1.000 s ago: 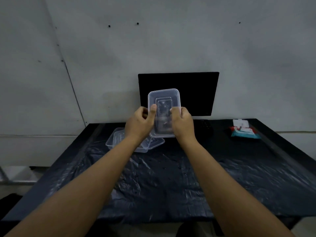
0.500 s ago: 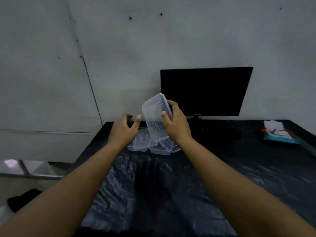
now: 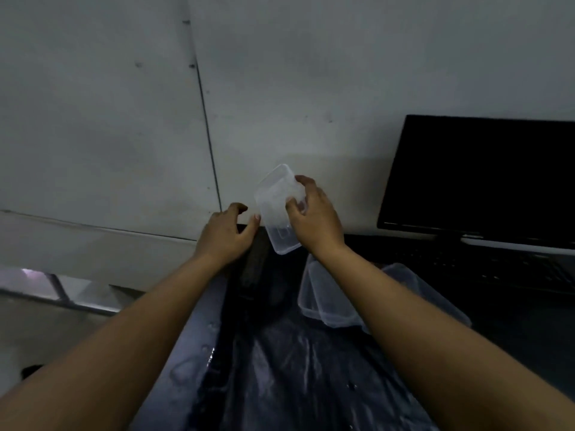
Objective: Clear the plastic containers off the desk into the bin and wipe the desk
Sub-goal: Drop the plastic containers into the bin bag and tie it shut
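Note:
My right hand [image 3: 314, 219] grips a clear rectangular plastic container [image 3: 275, 200] by its right side and holds it tilted in the air above the desk's back left corner. Beside it, my left hand [image 3: 225, 234] has its fingers loosely curled and holds nothing; the thumb tip is at the container's left edge. More clear containers [image 3: 323, 303] lie on the desk [image 3: 280, 368], partly hidden under my right forearm. The desk is covered with a wrinkled black plastic sheet. No bin is in view.
A black monitor [image 3: 479, 178] stands at the back right with a dark keyboard [image 3: 497, 269] in front of it. A grey wall [image 3: 280, 88] rises behind the desk. The desk's left edge [image 3: 186, 337] drops to a pale floor.
The view has swung left. My left hand let go of the container, which my right hand now holds alone and has carried to the left. The wipes packet has left the view.

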